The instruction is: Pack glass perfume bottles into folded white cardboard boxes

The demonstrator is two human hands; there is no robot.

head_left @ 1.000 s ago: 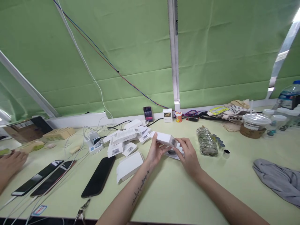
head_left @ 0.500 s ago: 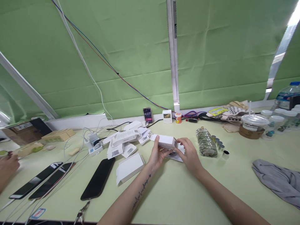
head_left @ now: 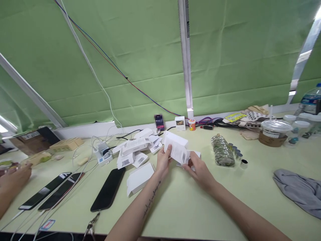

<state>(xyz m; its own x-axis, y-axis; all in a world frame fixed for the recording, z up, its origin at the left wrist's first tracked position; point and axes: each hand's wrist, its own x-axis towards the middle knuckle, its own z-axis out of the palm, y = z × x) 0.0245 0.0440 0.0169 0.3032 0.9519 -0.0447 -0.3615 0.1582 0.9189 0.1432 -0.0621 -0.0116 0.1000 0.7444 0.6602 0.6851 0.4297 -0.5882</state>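
Observation:
A small white cardboard box (head_left: 175, 147) is held up between both hands above the table. My left hand (head_left: 164, 161) grips its left side, thumb on the front face. My right hand (head_left: 198, 166) pinches the lower right end, where a flap shows. Beneath the box and partly hidden by my right hand lies a white paper or card piece (head_left: 197, 155). Left of my left hand rests an opened white box (head_left: 140, 177), and behind it is a pile of flattened white boxes (head_left: 134, 147), some with barcodes.
A black phone (head_left: 108, 189) and keys (head_left: 90, 226) lie at left, near two charging phones and cables. Another person's hand (head_left: 21, 172) is at far left. On the right are stacked shiny packets (head_left: 222, 150), small metal cylinders (head_left: 243, 163), a lidded cup (head_left: 274, 132) and grey cloth (head_left: 298, 190).
The white box has been tipped so its broad face shows, with its right end lower. My right hand has moved slightly down. The other person's hand has moved further into view.

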